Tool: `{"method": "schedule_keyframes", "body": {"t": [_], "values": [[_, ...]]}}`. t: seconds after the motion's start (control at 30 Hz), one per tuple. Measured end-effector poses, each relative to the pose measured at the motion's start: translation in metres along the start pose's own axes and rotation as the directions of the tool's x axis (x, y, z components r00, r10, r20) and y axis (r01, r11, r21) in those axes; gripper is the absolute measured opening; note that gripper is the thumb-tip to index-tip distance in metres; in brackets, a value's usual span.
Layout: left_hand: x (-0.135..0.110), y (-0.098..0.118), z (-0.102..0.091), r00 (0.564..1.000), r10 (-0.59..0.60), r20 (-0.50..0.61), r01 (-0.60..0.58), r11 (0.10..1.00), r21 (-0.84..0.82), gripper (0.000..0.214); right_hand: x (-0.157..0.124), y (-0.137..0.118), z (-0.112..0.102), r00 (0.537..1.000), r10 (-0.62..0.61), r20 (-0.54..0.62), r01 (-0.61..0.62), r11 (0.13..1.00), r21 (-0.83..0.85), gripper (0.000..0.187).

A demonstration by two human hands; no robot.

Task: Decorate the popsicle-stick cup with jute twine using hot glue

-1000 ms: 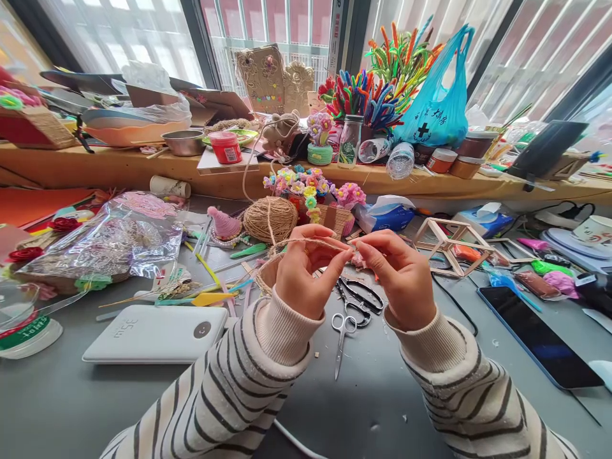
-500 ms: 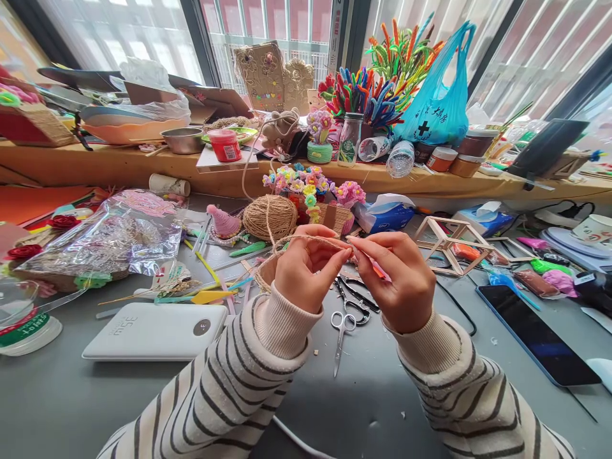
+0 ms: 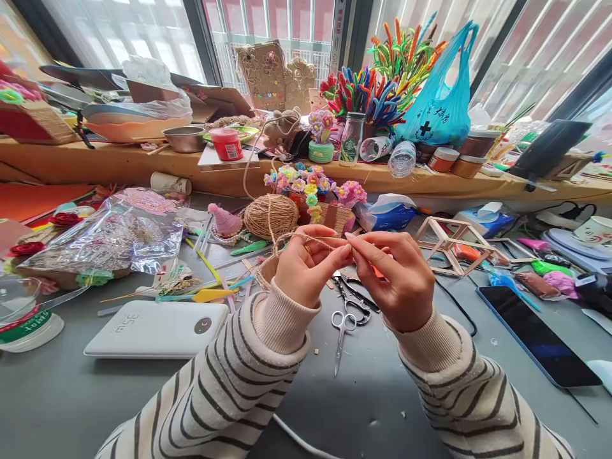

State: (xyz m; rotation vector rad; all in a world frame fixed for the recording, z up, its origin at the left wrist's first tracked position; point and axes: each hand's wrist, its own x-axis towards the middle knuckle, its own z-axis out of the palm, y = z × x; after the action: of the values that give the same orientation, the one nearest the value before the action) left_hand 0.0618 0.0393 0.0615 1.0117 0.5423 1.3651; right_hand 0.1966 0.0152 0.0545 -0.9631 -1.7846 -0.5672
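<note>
Both hands are raised over the grey table (image 3: 71, 401) at the centre of the view. My left hand (image 3: 306, 271) pinches a strand of jute twine (image 3: 306, 238) that runs back to a twine ball (image 3: 270, 217). My right hand (image 3: 394, 280) is closed, its fingertips meeting the left hand's on the same strand, and something small and pink-orange shows inside its palm. A small woven twine basket (image 3: 266, 271) sits just under the left wrist. Small silver scissors (image 3: 341, 328) and black-handled scissors (image 3: 356, 299) lie on the table below the hands.
A white power bank (image 3: 155, 328) lies at the left, a dark phone (image 3: 538, 335) at the right. A cellophane packet (image 3: 108, 239), pipe-cleaner flowers (image 3: 313, 185), a wooden stick frame (image 3: 447, 245) and a tissue pack (image 3: 389, 213) crowd the table. A cluttered wooden shelf (image 3: 119, 167) runs behind.
My two hands have come closer together until the fingertips touch on the twine. The strand between them has shortened into a small loop.
</note>
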Motion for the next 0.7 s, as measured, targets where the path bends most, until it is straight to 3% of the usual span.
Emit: {"method": "schedule_keyframes", "body": {"t": [0.23, 0.4, 0.6, 0.7], "values": [[0.0003, 0.0011, 0.0006, 0.999, -0.02, -0.051, 0.021, 0.999, 0.025, 0.035, 0.0025, 0.0, 0.0009, 1.0, 0.009, 0.027, -0.011, 0.999, 0.052, 0.035], [0.0013, 0.0034, -0.0004, 0.997, -0.038, -0.072, 0.042, 0.998, 0.048, 0.039, 0.0051, -0.0039, 0.0003, 0.99, 0.13, 0.05, -0.137, 0.975, 0.173, 0.029], [-0.0018, 0.0077, 0.0017, 0.996, -0.034, -0.084, 0.037, 0.999, 0.034, 0.035, 0.0038, -0.0053, 0.0001, 0.907, 0.386, 0.166, -0.42, 0.812, 0.407, 0.023], [-0.0023, 0.0085, 0.0021, 0.997, -0.039, -0.061, 0.041, 0.999, 0.029, 0.036, 0.0031, -0.005, 0.0009, 0.877, 0.433, 0.208, -0.479, 0.753, 0.452, 0.018]]}}
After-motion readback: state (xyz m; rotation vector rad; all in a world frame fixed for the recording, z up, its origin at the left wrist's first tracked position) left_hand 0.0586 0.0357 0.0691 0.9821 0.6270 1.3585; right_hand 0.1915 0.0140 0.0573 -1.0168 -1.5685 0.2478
